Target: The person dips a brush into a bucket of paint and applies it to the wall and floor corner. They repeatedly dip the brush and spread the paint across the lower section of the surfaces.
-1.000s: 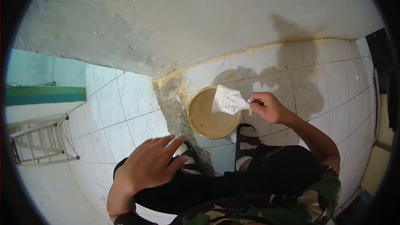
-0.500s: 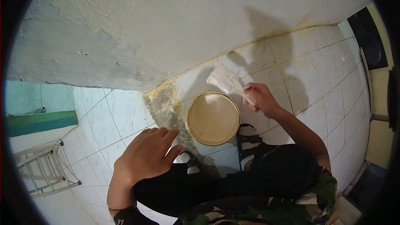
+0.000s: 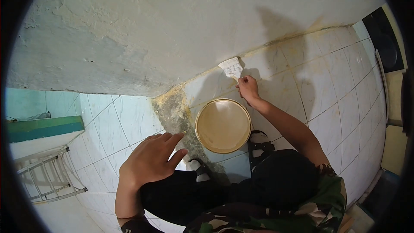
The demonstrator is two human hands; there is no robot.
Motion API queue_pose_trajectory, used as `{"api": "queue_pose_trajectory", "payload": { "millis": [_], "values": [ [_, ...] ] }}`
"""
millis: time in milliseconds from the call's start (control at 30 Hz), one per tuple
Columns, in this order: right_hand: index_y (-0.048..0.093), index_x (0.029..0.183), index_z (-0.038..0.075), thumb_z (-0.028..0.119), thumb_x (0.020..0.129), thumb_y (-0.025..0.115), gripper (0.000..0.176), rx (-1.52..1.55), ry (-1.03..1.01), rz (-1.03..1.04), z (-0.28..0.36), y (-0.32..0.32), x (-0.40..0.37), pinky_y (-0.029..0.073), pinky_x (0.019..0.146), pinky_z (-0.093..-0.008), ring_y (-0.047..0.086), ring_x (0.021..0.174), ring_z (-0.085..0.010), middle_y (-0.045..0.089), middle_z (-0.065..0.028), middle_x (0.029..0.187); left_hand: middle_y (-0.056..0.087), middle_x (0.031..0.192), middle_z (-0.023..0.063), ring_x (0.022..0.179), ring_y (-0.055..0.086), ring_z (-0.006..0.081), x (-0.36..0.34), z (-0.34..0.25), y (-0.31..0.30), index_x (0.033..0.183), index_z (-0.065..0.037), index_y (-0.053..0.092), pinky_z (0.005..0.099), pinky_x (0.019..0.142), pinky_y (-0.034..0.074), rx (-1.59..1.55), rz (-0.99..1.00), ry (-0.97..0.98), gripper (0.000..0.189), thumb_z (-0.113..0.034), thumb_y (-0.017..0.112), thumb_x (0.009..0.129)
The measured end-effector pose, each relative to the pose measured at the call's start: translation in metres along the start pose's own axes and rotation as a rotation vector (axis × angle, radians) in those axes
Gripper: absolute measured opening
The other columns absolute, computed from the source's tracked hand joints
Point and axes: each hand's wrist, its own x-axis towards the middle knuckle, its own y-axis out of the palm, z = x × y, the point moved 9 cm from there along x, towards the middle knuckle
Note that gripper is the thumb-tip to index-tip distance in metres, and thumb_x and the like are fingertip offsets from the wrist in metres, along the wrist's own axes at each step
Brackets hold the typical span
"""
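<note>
Head view — brush (image 3: 232, 67) nearer the wall (image 3: 172, 30) than before

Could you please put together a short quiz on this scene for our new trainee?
1. Multiple choice: What does the person's right hand hold?
a) a sponge
b) a brush
c) a hammer

2. Short answer: Which is nearer to the brush, the round bucket or the metal frame at the left of the picture?

3. True or false: The person's left hand is gripping the rim of the bucket.

Key:
1. b
2. The bucket
3. False; the left hand is apart from the bucket.
</note>
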Motion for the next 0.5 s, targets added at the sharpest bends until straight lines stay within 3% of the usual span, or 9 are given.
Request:
{"api": "queue_pose_trajectory", "payload": {
  "millis": [133,200,233,333,433,500],
  "values": [
    [0.053,0.102,0.0,0.017,0.1,0.057,0.019,-0.066,-0.034,-0.014,-0.001,0.002,0.008,0.033,0.037,-0.0287,0.049,0.046,-0.0111,0.063,-0.0125,0.081,0.069,0.107,0.0231,0.104,0.066,0.0419,-0.003,0.001,0.0,0.134,0.001,0.058,0.0468,0.097,0.05,0.003,-0.006,0.015,0.047,-0.034,0.058,0.103],
    [0.057,0.088,-0.001,0.017,0.097,0.059,0.02,-0.029,-0.036,-0.036,0.006,-0.001,0.003,0.043,0.043,-0.0327,0.057,0.05,-0.0145,0.067,-0.0116,0.074,0.069,0.108,0.0231,0.103,0.066,0.0422,-0.006,-0.002,-0.001,0.134,0.0,0.058,0.0468,0.097,0.051,0.002,-0.006,0.032,0.047,-0.035,0.058,0.103],
    [0.057,0.088,-0.001,0.017,0.097,0.059,0.02,-0.034,-0.04,-0.036,0.011,-0.002,0.001,0.043,0.043,-0.0327,0.057,0.05,-0.0145,0.067,-0.0116,0.074,0.069,0.108,0.0231,0.103,0.066,0.0422,-0.007,-0.003,-0.002,0.134,0.0,0.058,0.0468,0.097,0.051,-0.001,-0.011,0.033,0.047,-0.035,0.058,0.103],
    [0.057,0.088,-0.001,0.015,0.098,0.058,0.019,0.057,-0.036,-0.002,0.036,-0.004,-0.004,0.041,0.041,-0.0316,0.054,0.049,-0.0136,0.066,-0.0124,0.073,0.069,0.109,0.0231,0.103,0.066,0.0423,-0.01,-0.007,-0.004,0.134,0.0,0.058,0.0472,0.097,0.05,0.003,-0.028,0.041,0.047,-0.036,0.057,0.104],
    [0.055,0.092,0.002,0.014,0.098,0.06,0.014,0.138,-0.091,0.066,0.092,-0.007,-0.029,0.031,0.039,-0.0258,0.045,0.049,-0.0082,0.063,-0.0092,0.081,0.07,0.119,0.0212,0.113,0.065,0.0399,-0.01,-0.004,-0.002,0.137,-0.007,0.06,0.0446,0.101,0.051,0.007,0.027,-0.028,0.045,-0.032,0.063,0.101],
    [0.055,0.092,0.003,0.014,0.099,0.059,0.014,0.169,-0.137,0.105,0.13,-0.013,-0.056,0.03,0.039,-0.0253,0.044,0.049,-0.0078,0.063,-0.0087,0.081,0.069,0.11,0.0232,0.105,0.066,0.042,-0.011,-0.008,-0.002,0.134,0.002,0.057,0.0471,0.099,0.049,-0.01,0.029,0.022,0.048,-0.036,0.056,0.104]
  ]
}}
